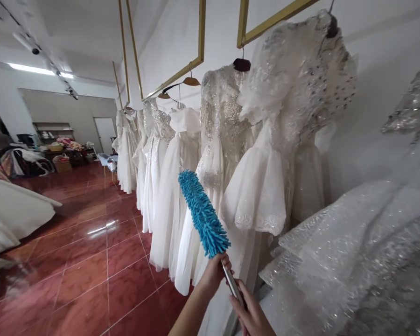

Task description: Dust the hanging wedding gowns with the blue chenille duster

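Note:
A blue microfibre duster [203, 212] with a shaggy chenille head points up and away from me, in front of the hanging white dresses. My left hand [217, 269] is closed around its metal handle just below the blue head. Lower down, my right hand [247, 305] grips the same handle near its dark end. Behind the duster hang a long white gown [177, 186] and a sequinned dress [215, 154]; whether the blue strands touch the fabric I cannot tell.
Gold rails [182, 72] carry a row of bridal gowns along the white wall. A wide glittering skirt [336, 252] fills the right side. At left, another white skirt [24, 210] spreads over the red tiled floor [91, 261]. A blue chair [107, 161] stands farther back.

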Tool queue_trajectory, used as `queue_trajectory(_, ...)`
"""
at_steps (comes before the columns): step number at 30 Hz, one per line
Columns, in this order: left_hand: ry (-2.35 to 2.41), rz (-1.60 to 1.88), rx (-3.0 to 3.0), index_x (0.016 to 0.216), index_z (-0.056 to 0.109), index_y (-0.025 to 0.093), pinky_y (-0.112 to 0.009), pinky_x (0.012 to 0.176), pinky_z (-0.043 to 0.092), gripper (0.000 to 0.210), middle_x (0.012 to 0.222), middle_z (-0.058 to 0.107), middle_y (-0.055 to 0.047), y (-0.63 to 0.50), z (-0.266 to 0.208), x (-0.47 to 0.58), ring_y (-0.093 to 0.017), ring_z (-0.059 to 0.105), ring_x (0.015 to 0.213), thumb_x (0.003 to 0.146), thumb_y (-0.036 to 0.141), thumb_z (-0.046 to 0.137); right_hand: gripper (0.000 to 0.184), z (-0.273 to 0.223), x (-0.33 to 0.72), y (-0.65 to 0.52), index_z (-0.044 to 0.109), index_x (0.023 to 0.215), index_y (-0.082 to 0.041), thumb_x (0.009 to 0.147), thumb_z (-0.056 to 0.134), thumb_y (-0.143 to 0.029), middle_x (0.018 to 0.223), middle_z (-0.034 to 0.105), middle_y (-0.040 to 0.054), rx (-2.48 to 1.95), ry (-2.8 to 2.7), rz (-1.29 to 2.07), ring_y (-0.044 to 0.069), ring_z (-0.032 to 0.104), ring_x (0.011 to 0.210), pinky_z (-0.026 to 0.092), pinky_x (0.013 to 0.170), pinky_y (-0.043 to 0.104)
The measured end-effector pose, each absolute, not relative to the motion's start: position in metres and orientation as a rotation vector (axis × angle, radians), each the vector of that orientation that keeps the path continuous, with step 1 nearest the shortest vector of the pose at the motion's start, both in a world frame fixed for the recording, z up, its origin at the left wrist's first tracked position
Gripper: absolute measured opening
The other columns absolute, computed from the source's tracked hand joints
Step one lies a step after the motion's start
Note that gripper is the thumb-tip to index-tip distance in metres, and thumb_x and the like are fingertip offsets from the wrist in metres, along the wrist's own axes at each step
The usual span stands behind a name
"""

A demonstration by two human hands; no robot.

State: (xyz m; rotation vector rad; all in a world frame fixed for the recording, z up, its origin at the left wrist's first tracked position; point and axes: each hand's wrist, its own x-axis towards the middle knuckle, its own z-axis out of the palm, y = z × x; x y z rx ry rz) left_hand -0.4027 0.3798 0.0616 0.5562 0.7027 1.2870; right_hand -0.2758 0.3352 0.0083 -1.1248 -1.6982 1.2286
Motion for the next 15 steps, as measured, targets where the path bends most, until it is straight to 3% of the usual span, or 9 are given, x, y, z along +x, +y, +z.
queue_trajectory(3, 0.661, 1.304, 0.603, 0.060, 0.040, 0.021, -0.027, 0.060, 0.037, 0.024, 0.053, 0.031, 0.009, 0.405, 0.081, -0.418, -0.007, 0.031, 0.046, 0.063, 0.031, 0.061, 0.043, 0.036, -0.293, 0.360, 0.045, 0.112, -0.020, 0.084, 0.038, -0.052, 0.049, 0.032, -0.0127, -1.078, -1.744, 1.223, 0.009, 0.035, 0.034, 0.031, 0.035, 0.021)
queue_trajectory(7, 0.641, 1.303, 0.583, 0.061, 0.040, 0.021, -0.025, 0.057, 0.035, 0.024, 0.052, 0.032, 0.009, 0.436, 0.080, -0.442, -0.006, 0.032, 0.045, 0.065, 0.031, 0.060, 0.032, 0.043, -0.323, 0.389, 0.045, 0.105, -0.022, 0.085, 0.038, -0.045, 0.045, 0.031, -0.0150, -1.081, -1.758, 1.187, 0.007, 0.033, 0.028, 0.027, 0.030, 0.019)
queue_trajectory(12, 0.686, 1.180, 0.483, 0.056, 0.037, 0.020, -0.025, 0.057, 0.036, 0.027, 0.049, 0.031, 0.009, 0.458, 0.033, -0.477, -0.006, 0.031, 0.043, 0.068, 0.030, 0.059, 0.030, -0.005, -0.359, 0.404, 0.044, 0.098, -0.022, 0.083, 0.037, -0.047, 0.047, 0.034, -0.0144, -1.185, -1.703, 1.260, 0.007, 0.030, 0.029, 0.025, 0.031, 0.020)
queue_trajectory(15, 0.683, 1.203, 0.322, 0.063, 0.042, 0.019, -0.025, 0.055, 0.036, 0.019, 0.050, 0.032, 0.010, 0.457, -0.003, -0.495, -0.006, 0.031, 0.042, 0.067, 0.024, 0.060, 0.039, -0.047, -0.378, 0.404, 0.047, 0.099, -0.020, 0.077, 0.040, -0.053, 0.047, 0.034, -0.0124, -1.235, -1.630, 1.236, 0.010, 0.038, 0.039, 0.030, 0.041, 0.022)
